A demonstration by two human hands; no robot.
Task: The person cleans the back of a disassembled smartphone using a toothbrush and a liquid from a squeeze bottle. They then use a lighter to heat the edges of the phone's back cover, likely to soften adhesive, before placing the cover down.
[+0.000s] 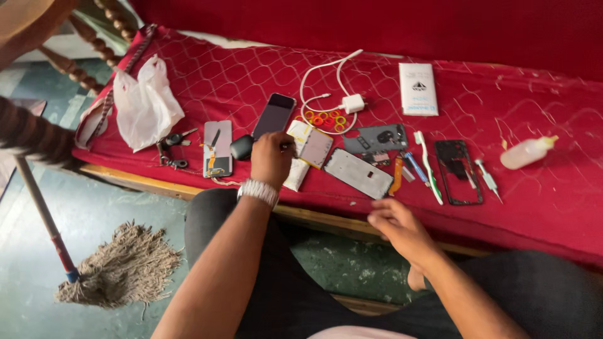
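My left hand (271, 160), with a white beaded band on the wrist, rests fisted on the red quilted cover (540, 207); a thin dark tool tip (287, 145) pokes out of it. It sits beside a black round case (241, 147), a dark phone (274, 116) and a pale phone panel (312, 146). My right hand (396, 225) hovers at the cover's front edge, fingers apart and holding nothing, just below a silver phone plate (358, 172). A grey back cover (375, 138) lies behind the plate.
A black phone frame (458, 171), toothbrush (428, 166), screwdriver (487, 177), plastic bottle (526, 152), white box (418, 88), charger with cable (352, 102), coloured rings (325, 119), opened phone (218, 149), keys (174, 149) and a plastic bag (146, 103) lie about. A mop (119, 265) rests on the floor.
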